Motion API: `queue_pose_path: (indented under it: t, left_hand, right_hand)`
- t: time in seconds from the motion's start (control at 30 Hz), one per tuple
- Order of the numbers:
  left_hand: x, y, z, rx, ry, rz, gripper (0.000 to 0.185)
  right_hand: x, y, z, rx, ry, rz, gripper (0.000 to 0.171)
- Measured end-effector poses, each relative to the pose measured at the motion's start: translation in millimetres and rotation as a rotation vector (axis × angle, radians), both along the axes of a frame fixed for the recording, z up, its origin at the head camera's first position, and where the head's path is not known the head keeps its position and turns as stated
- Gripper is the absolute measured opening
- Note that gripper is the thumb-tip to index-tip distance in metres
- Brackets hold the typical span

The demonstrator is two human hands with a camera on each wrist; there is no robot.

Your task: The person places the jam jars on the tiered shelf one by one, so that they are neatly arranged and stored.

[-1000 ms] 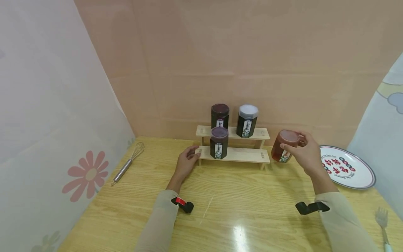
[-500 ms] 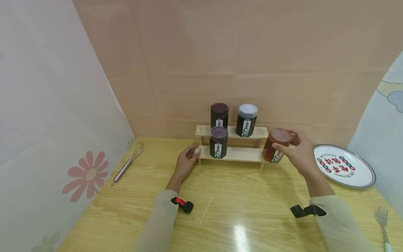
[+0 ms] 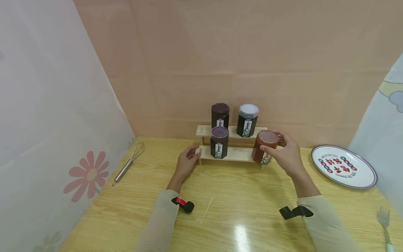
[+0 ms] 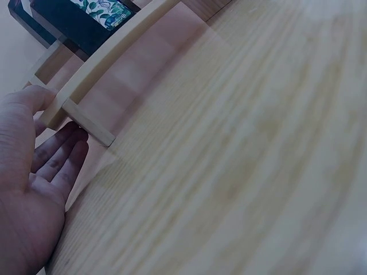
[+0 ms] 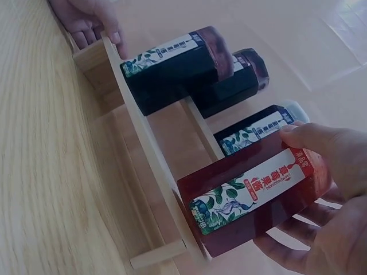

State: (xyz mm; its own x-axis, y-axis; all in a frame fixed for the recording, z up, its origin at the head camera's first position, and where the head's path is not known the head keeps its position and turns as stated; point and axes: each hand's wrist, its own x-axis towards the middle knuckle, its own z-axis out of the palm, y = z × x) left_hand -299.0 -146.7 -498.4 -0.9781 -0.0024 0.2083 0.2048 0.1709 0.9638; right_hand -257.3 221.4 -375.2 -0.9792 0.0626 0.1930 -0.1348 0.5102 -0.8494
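My right hand (image 3: 283, 152) grips a red-brown jar (image 3: 263, 147) (image 5: 252, 197) by its upper part, holding it over the right end of the lower tier of a two-tier wooden rack (image 3: 233, 154) (image 5: 149, 149). Whether the jar rests on the tier I cannot tell. A purple-lidded jar (image 3: 218, 141) stands on the lower tier at the left. On the upper tier stand a dark-lidded jar (image 3: 220, 115) and a white-lidded jar (image 3: 247, 120). My left hand (image 3: 188, 161) (image 4: 34, 172) touches the rack's left end with relaxed fingers.
A metal whisk (image 3: 128, 162) lies at the table's left. A patterned plate (image 3: 344, 166) sits at the right, and a fork (image 3: 384, 224) lies near the front right corner. Curtains hang on both sides, with a wall close behind the rack.
My right hand has carried the red-brown jar leftward from beside the rack's right end to above the lower tier's right end. The left hand has stayed at the rack's left end.
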Motion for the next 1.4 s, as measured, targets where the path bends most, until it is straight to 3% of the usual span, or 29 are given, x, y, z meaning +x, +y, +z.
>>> queue_pose_path:
  t: [0.7,1.0,1.2,1.4]
  left_hand:
    - [-2.0,0.3,-2.0,0.001,0.006,-0.005,0.037]
    - [-0.9,-1.1,-0.7,-0.002,-0.004,-0.004,0.038]
    - [-1.1,-0.9,-0.7,-0.004,-0.001,-0.007,0.037]
    - [-0.3,-0.9,0.0,-0.011,0.003,-0.012,0.038]
  right_hand:
    - [-7.0,-34.7,-9.3,-0.032,-0.018,0.071,0.088]
    - [-4.1,-22.5,-3.4,-0.171,-0.095,0.206,0.088]
    - [-3.0,-11.9,-2.0,-0.199,-0.061,0.267,0.081]
    - [-4.0,-9.8,-4.8,-0.222,-0.035,0.269,0.076]
